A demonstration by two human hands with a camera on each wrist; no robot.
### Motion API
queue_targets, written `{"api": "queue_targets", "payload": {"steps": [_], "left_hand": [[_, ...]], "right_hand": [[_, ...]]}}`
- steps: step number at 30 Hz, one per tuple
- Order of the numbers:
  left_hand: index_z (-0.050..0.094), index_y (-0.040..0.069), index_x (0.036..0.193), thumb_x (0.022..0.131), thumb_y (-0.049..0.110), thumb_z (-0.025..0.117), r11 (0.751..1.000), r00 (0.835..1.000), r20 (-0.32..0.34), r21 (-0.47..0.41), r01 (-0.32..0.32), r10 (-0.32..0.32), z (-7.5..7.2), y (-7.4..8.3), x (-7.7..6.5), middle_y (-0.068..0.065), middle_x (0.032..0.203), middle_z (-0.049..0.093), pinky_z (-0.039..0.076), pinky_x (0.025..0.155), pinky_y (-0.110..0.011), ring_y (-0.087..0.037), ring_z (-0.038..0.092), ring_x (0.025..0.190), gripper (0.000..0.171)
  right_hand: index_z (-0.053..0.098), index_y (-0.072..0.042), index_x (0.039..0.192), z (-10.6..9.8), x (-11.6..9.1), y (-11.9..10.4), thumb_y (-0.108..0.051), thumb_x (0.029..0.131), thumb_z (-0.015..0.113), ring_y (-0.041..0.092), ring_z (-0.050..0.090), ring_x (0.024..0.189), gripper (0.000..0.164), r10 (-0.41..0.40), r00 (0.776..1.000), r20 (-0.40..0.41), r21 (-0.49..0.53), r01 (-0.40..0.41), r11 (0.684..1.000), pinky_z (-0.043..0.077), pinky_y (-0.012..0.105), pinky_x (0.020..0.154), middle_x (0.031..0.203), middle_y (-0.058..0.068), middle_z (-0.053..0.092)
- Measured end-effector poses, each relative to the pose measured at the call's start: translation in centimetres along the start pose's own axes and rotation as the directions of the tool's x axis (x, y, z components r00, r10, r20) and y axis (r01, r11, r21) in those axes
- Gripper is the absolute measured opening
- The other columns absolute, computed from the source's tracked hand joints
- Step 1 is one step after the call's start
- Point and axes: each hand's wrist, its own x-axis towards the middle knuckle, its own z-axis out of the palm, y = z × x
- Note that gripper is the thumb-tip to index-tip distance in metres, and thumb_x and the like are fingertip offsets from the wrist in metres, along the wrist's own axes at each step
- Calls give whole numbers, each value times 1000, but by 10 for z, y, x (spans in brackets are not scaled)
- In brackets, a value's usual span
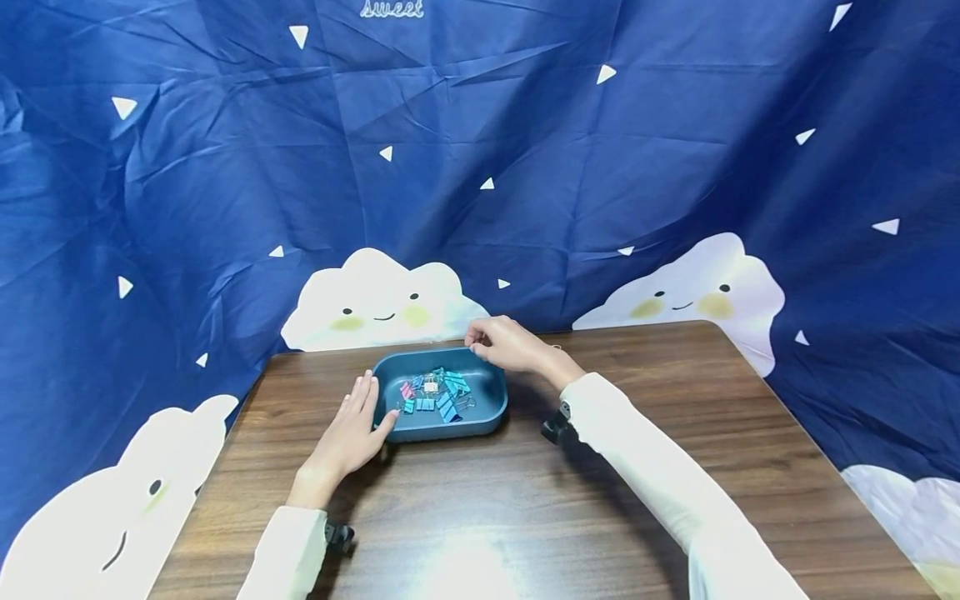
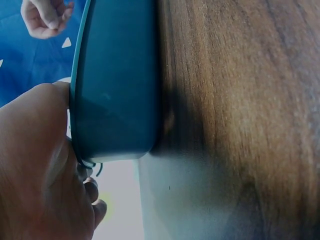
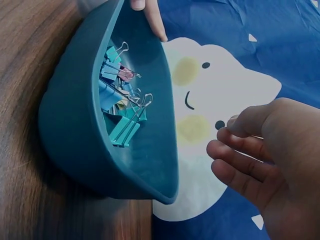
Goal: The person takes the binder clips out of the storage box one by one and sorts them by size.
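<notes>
A dark teal plastic box [image 1: 450, 432] stands on the table, with several binder clips [image 1: 447, 406] in blue, teal, pink and pale yellow lying loose inside. My left hand [image 1: 348, 437] rests on the box's left end, its fingers extended along the rim and its thumb over the near edge. Above the far right corner is my right hand [image 1: 510, 344], apart from the box. In the right wrist view its fingers [image 3: 245, 165] are loosely bent, and nothing shows between them. That view also shows a teal binder clip [image 3: 124, 131] near the box's right end, wire handles raised.
The wooden table [image 1: 637, 467] ends just behind the box. Beyond it hangs a blue cloth [image 1: 525, 108] printed with white clouds and small triangles. A black wrist device [image 1: 556, 423] sits below the right cuff, and another [image 1: 340, 536] by the left cuff.
</notes>
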Motion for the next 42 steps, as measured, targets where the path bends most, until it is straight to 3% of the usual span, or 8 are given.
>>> {"api": "queue_targets", "payload": {"steps": [17,24,32,37,39,42], "left_hand": [[12,-5,168,112,52,44,1000,1000,2,3,2,-2,-1,-1,-2,-22,179,5,15,135,-59,-41,7,167,86],[13,-6,168,112,50,47,1000,1000,-6,1,-2,2,-2,-1,0,-23,179,7,16,135,-60,-42,8,167,86],[14,-6,168,112,48,48,1000,1000,-6,6,2,-2,-2,0,1,-24,179,8,17,134,-60,-43,10,166,85],[15,-7,168,112,47,48,1000,1000,-10,9,-4,4,-2,1,1,-24,178,8,17,134,-61,-43,10,166,85],[14,-7,168,112,48,47,1000,1000,-5,10,-3,3,-2,0,1,-24,179,8,16,134,-60,-43,9,166,85],[14,-6,168,112,49,47,1000,1000,0,6,0,0,-1,0,0,-24,179,7,15,135,-60,-42,8,167,85]], "right_hand": [[73,-6,109,26,32,0,-9,105,63,18,68,98,12,9,994,112,-74,-1,997,58,36,93,106,6,75],[74,-2,114,31,42,-2,-11,107,63,19,64,96,16,27,987,160,-88,-13,996,57,35,91,107,7,75],[74,-4,111,38,46,-7,-9,105,65,19,65,97,11,41,978,203,-102,-20,995,58,34,93,107,7,74],[74,0,116,43,45,-9,-3,107,58,22,64,101,18,37,972,234,-122,-9,993,58,37,97,111,10,74],[75,-2,115,50,48,1,-3,107,54,20,64,102,22,9,972,233,-139,24,990,58,37,98,112,8,74],[75,-2,119,54,48,2,-1,106,55,22,68,110,24,4,969,248,-165,38,985,58,38,104,118,9,75]]}}
